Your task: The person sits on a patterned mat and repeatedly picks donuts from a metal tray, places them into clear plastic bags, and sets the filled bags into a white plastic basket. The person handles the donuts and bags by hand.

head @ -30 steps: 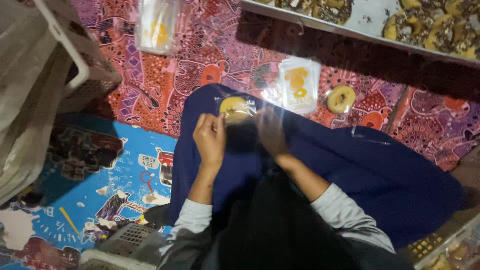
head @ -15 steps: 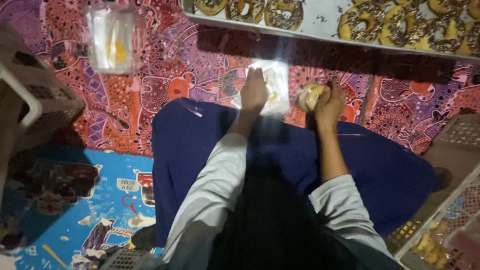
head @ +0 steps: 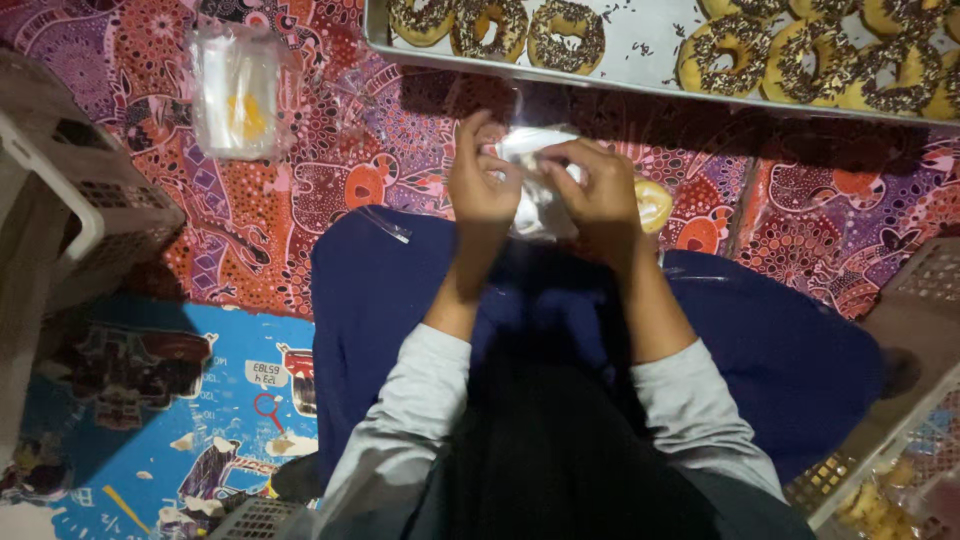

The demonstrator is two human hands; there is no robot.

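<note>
Red patterned floor cloth (head: 300, 190), doughnut tray (head: 640, 60) above, both hands (head: 545, 185) pinching a clear plastic bag (head: 535, 200).

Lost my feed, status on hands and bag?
Left hand and right hand both pinching clear plastic bag. Doughnut under right hand. Nothing blocking.

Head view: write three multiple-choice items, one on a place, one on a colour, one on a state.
1. Where is the tray of doughnuts?
A. top edge, beyond the hands
B. on the lap
C. bottom left

2. What colour is the cloth over the lap?
A. white
B. dark blue
C. green

3. What are the left hand and right hand doing?
A. resting apart
B. both gripping a clear plastic bag
C. lifting the tray

Answers: 1 A, the tray runs along the top; 2 B, the cloth is navy; 3 B, fingers of both pinch the bag.
</note>
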